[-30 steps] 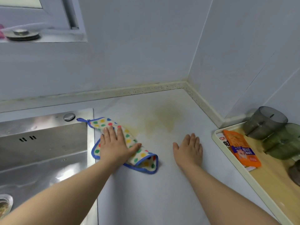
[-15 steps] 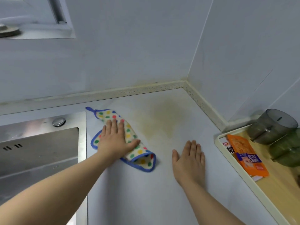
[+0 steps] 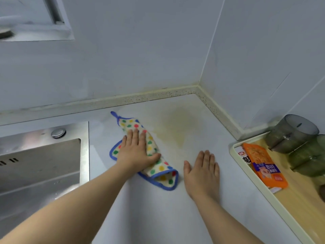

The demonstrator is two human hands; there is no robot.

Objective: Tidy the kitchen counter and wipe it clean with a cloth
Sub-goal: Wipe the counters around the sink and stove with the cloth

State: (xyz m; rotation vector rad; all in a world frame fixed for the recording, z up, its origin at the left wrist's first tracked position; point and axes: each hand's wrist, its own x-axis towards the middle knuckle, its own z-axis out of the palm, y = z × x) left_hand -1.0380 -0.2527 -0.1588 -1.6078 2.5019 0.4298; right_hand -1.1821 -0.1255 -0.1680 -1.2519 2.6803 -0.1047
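Observation:
A cream cloth point(image 3: 163, 175) with coloured dots and blue trim lies folded on the pale counter point(image 3: 158, 217), just right of the sink. My left hand point(image 3: 137, 150) presses flat on the cloth with straight fingers, thumb out to the right. My right hand point(image 3: 202, 171) rests flat on the bare counter right of the cloth, holding nothing. A yellowish stain point(image 3: 179, 127) spreads on the counter behind both hands, close to the cloth's far right edge.
A steel sink point(image 3: 38, 164) with a round knob point(image 3: 58, 132) is at the left. A cream-rimmed tray point(image 3: 249, 175) at the right holds an orange packet point(image 3: 263, 166) and dark translucent cups point(image 3: 292, 134). Walls meet in a corner behind. A window sill point(image 3: 35, 35) sits upper left.
My left hand has slid the cloth away from the sink's edge, to the right and toward the stain. My right hand stays flat in about the same place.

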